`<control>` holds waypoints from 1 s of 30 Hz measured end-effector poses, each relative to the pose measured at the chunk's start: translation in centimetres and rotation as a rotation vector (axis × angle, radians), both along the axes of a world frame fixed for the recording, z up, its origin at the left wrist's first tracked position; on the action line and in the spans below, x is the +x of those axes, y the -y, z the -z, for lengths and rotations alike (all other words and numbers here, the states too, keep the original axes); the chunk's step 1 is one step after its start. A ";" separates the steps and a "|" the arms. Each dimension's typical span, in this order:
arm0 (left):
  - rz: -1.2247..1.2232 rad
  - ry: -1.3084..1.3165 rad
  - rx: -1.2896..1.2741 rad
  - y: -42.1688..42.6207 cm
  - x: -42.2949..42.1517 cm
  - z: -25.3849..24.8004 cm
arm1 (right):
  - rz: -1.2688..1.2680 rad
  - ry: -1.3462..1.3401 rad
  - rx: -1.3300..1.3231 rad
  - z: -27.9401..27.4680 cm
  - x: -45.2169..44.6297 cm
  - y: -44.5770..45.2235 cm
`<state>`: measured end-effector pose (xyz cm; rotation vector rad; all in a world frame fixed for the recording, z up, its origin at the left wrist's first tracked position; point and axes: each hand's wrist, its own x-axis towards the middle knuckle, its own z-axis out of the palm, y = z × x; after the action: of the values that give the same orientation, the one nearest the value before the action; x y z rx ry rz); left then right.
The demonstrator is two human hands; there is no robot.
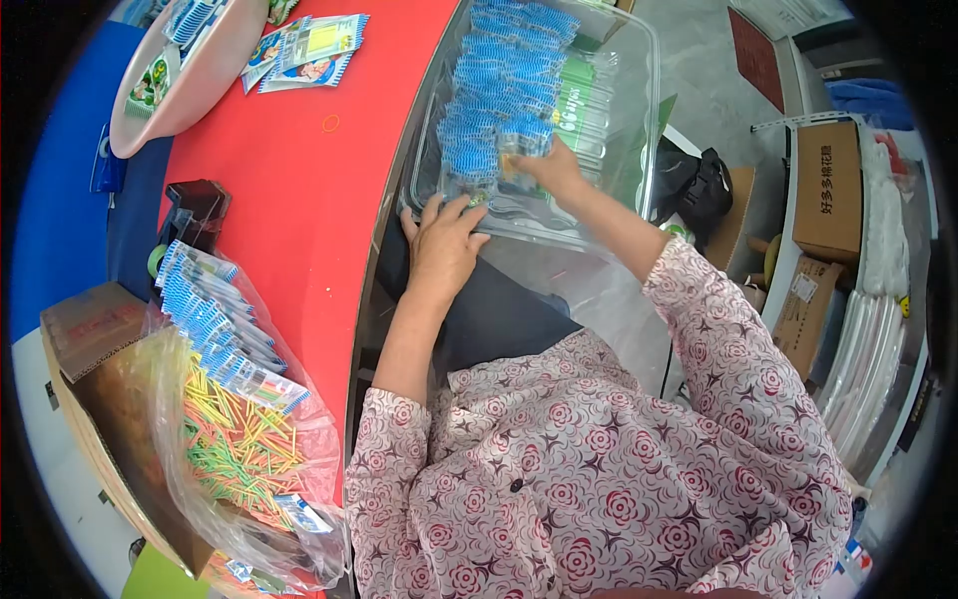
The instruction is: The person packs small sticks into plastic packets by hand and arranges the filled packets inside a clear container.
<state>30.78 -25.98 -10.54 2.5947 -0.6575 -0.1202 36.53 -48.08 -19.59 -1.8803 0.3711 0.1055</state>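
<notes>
A clear plastic bin [624, 195] holds rows of small blue-and-white striped packets [514, 60]. My right hand [554, 168] reaches into the bin, its thumb and fingers closed round a few of these packets [526, 135]. At the bin's near left corner, my left hand [446, 240] lies with its fingers spread over the rim, the fingertips beside the end of a packet row. Nothing shows in its grip. Green-printed packaging [574, 100] lies in the bin to the right of the rows.
On the red table [329, 190] are a pink bowl [185, 100] of packets, loose packets [317, 50], a tape dispenser [195, 215] and a row of packets [220, 319] beside bagged coloured sticks [235, 429]. A cardboard box [100, 399] stands left; shelves with boxes [828, 190] stand right.
</notes>
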 end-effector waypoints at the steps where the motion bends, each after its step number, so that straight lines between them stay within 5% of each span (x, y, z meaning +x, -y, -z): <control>1: -0.004 -0.003 -0.001 0.0 -0.1 0.3 | 0.040 0.041 0.058 1.7 0.4 -0.4; 7: -0.010 0.012 -0.013 0.2 -0.1 0.5 | 0.157 0.170 0.242 1.9 0.9 -2.2; 11: -0.017 0.024 -0.014 0.2 -0.4 0.4 | 0.054 0.245 -0.178 0.6 0.8 -2.0; 14: -0.026 0.029 -0.022 0.1 -0.3 0.5 | 0.008 -0.103 -0.568 -2.3 0.5 -2.2; 18: -0.023 0.021 -0.010 0.3 -0.3 0.4 | -0.055 0.073 -0.264 2.3 2.0 -0.9; 22: -0.036 0.043 -0.022 0.3 -0.3 0.5 | -0.080 0.231 -0.310 3.1 1.5 -1.3; 26: -0.046 0.050 -0.041 0.3 -0.4 0.7 | -0.080 0.227 -0.055 1.0 -0.3 -0.3; 30: -0.060 0.010 -0.045 0.3 -0.5 0.5 | -0.032 0.011 -0.124 2.8 -0.2 -0.5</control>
<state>30.32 -26.31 -11.00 2.5711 -0.5782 -0.0728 36.29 -47.58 -22.44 -2.0088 0.3472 0.0953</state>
